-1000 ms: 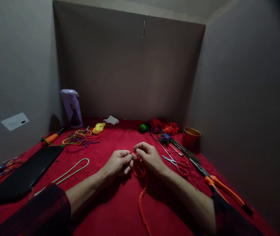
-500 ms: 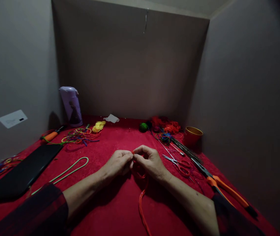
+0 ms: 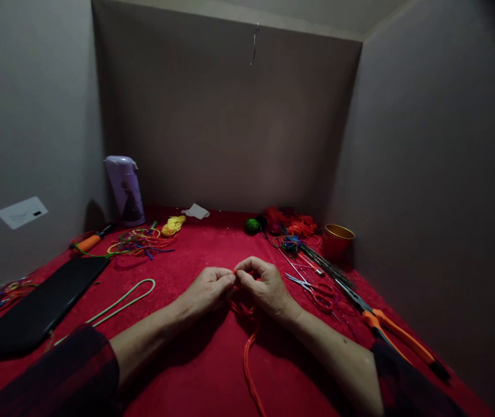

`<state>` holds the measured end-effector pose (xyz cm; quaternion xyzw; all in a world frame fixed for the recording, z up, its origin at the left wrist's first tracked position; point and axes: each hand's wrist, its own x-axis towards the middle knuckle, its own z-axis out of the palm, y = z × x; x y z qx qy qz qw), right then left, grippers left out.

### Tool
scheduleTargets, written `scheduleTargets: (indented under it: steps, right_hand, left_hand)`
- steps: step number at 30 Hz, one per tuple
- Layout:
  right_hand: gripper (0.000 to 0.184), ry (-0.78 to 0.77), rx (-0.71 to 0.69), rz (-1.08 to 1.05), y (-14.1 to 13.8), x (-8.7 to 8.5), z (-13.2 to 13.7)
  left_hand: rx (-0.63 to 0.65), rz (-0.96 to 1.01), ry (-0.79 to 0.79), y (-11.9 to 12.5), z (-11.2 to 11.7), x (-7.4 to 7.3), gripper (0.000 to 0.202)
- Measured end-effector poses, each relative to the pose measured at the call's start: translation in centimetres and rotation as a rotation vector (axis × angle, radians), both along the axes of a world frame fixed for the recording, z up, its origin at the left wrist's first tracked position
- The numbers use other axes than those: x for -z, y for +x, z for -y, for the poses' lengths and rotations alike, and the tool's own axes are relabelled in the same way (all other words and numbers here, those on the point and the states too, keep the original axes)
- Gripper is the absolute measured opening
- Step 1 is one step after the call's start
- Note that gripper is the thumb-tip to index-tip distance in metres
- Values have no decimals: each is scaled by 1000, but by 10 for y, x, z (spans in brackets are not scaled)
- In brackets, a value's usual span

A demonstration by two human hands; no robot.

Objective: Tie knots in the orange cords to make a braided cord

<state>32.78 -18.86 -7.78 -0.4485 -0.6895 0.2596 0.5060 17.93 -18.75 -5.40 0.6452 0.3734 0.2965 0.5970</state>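
Observation:
My left hand (image 3: 206, 289) and my right hand (image 3: 264, 285) meet at the middle of the red table (image 3: 195, 370), fingertips touching. Both pinch the end of an orange-red cord (image 3: 247, 365). The cord loops under my hands and trails toward the near edge. The fingers of both hands are curled closed around the cord.
Red-handled scissors (image 3: 317, 289), orange-handled pliers (image 3: 386, 330), thin metal rods (image 3: 326, 263) and a gold-rimmed cup (image 3: 338, 240) lie to the right. A green cord (image 3: 121, 301), a black flat case (image 3: 39, 307), a tangle of coloured cords (image 3: 141, 240), and a lilac jug (image 3: 123, 190) are to the left. Yarn balls (image 3: 254, 226) sit at the back.
My hands have drawn closer together and the cord loop under them has shrunk and flattened. The view has shifted slightly.

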Motion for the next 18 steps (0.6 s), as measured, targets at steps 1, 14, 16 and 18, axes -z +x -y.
scheduleTargets:
  steps: [1,14,16,18]
  right_hand:
    - [11,-9,-8,-22,0,1,0]
    - [18,-305,-344,-446,5,-3,1]
    - [23,-378,-436,-488,6,-1,1]
    - [25,-407,-495,-508,7,0,2]
  left_hand:
    - [1,9,-5,0,0,0,31]
    - [51,109,-99,-6,-2,1,22]
    - [66,139,-109,-6,-3,2,22]
    - [79,163,-117,-7,-3,2,22]
